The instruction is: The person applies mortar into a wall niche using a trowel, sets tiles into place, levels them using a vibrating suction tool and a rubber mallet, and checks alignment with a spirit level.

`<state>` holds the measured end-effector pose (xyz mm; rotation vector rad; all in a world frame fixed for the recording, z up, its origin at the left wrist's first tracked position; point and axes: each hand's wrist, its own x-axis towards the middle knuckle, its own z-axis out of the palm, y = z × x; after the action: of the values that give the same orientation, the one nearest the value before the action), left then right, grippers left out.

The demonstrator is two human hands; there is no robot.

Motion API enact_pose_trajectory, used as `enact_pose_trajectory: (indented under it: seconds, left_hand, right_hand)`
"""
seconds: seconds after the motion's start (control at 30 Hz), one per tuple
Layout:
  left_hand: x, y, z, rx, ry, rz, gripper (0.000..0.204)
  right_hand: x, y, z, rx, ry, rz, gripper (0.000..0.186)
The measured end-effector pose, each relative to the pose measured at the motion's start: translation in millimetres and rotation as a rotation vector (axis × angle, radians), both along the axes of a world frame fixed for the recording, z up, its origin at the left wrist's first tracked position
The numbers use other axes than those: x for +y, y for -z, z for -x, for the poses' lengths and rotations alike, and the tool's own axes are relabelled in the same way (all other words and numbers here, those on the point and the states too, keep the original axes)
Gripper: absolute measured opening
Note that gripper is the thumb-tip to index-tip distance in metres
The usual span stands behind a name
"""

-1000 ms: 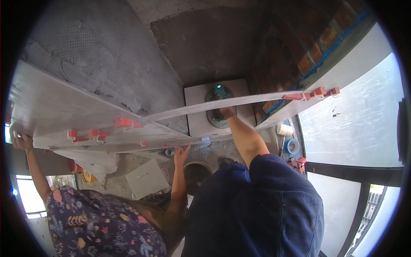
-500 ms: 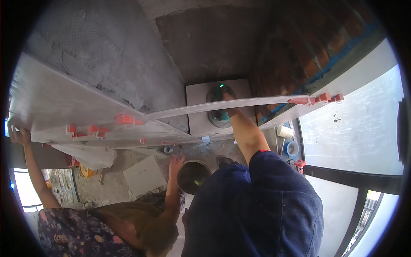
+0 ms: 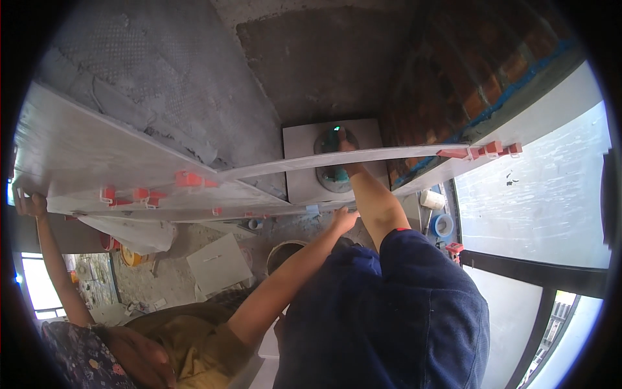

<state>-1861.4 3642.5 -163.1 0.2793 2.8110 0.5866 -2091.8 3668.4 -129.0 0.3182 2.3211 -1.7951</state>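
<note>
My right arm reaches past the thin upright tile's top edge [image 3: 278,168] into a narrow recess. There my right hand [image 3: 346,145] is closed on the handle of a tile vibrator [image 3: 332,177], round with teal parts and a small green light. This tool sits on a light grey square tile [image 3: 299,188] at the bottom of the recess. The tile edge crosses in front of my wrist and hides part of the hand and tool. My left hand is out of view.
A co-worker leans in at left, one hand [image 3: 30,204] on the tiled face, the other [image 3: 345,220] beside my forearm. Red levelling wedges [image 3: 189,179] stick out of the joints. A bucket [image 3: 280,254], loose tile [image 3: 219,262] and blue tape roll [image 3: 442,225] are below.
The co-worker's nearer hand has moved right, from over the bucket to beside my right forearm, and their head has shifted lower left. My right hand stays on the tile vibrator.
</note>
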Motion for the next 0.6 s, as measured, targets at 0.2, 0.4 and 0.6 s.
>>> enact_pose_trajectory:
  seconds: [0.2, 0.4, 0.6]
  left_hand:
    - [6, -25, 15, -0.211, -0.265, -0.231, 0.048]
    - [-139, 90, -64, -0.258, -0.339, -0.184, 0.077]
    - [-224, 81, -204, -0.348, -0.393, 0.069, 0.039]
  right_hand:
    - [5, -4, -6, -0.137, -0.045, -0.019, 0.074]
    - [-42, -73, -35, -0.002, -0.151, 0.092, 0.075]
    - [6, 9, -5, -0.114, -0.024, -0.108, 0.105]
